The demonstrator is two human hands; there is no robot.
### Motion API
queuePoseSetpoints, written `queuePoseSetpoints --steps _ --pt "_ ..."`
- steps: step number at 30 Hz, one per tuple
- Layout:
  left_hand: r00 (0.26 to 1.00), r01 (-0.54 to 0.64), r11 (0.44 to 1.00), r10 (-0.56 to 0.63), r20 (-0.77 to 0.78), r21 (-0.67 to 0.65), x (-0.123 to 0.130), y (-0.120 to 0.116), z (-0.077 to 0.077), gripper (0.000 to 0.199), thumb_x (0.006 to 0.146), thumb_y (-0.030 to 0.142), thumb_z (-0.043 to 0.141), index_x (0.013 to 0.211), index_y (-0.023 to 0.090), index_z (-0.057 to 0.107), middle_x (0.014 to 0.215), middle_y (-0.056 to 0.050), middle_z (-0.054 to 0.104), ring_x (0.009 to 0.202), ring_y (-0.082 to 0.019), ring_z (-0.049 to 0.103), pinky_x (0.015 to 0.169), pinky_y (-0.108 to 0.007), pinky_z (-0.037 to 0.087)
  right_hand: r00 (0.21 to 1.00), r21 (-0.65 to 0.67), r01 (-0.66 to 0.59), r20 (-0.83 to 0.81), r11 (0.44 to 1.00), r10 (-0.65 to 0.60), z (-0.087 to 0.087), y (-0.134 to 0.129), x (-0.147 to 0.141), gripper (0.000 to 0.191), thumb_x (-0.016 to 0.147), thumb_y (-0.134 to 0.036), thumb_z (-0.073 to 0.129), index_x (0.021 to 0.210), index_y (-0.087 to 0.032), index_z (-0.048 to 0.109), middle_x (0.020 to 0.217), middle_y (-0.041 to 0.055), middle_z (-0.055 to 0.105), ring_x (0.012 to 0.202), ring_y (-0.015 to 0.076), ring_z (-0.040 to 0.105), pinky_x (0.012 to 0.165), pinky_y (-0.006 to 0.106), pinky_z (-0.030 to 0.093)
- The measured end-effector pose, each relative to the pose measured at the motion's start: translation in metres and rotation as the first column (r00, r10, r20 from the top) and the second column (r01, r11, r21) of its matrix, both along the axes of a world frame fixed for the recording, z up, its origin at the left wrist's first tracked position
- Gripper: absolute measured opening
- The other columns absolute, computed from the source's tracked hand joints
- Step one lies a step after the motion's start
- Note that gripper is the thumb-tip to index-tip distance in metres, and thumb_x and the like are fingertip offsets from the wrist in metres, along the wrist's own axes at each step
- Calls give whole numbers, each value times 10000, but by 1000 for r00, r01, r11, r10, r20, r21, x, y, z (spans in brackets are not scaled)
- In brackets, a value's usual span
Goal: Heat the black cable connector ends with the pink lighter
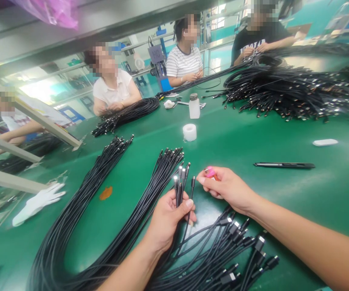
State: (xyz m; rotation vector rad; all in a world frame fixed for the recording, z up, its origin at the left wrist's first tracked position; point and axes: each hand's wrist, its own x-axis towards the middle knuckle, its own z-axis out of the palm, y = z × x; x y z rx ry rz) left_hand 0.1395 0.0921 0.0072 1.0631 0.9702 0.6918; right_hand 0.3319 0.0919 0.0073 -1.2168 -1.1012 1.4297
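My left hand (170,216) grips several black cables (179,190) near their connector ends, which point upward. One cable end (193,184) stands a little apart, to the right of that group. My right hand (223,186) is closed around a small tool (211,173) with a pink and orange part, just right of that cable end. A long bundle of black cables (74,218) curves over the green table on the left, its ends fanned out in two groups. More cable ends with silver plugs (235,230) lie below my hands.
A black pen-like knife (285,165) and a white oval piece (325,142) lie at the right. A tape roll (189,132), a bottle (194,107) and a large cable pile (283,91) are farther back. A white glove (38,203) lies left. Several people sit across the table (238,149).
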Motion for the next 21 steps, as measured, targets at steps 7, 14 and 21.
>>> queuePoseSetpoints --steps 7,14,21 --pt "1000 -4 1000 4 13 7 1 -1 2 310 786 326 749 861 150 505 660 -7 648 514 -95 579 522 -209 452 1000 30 -22 11 999 22 -1 0 0 258 841 -412 644 826 -163 578 671 -35 505 512 62 353 455 197 248" --pt "999 -22 1000 23 -35 22 2 -1 3 298 787 304 744 868 156 497 569 9 634 494 -81 529 532 -193 423 1000 -92 -17 -4 996 16 -2 1 -1 557 896 -639 446 806 -132 657 543 -24 458 455 79 330 421 217 218" --pt "999 -16 1000 17 -49 22 2 -1 2 308 789 307 740 855 169 473 570 9 637 493 -86 528 530 -199 412 1000 -82 -7 -20 997 5 0 -1 -3 413 941 -477 424 815 -147 636 459 -61 363 420 76 257 417 220 181"
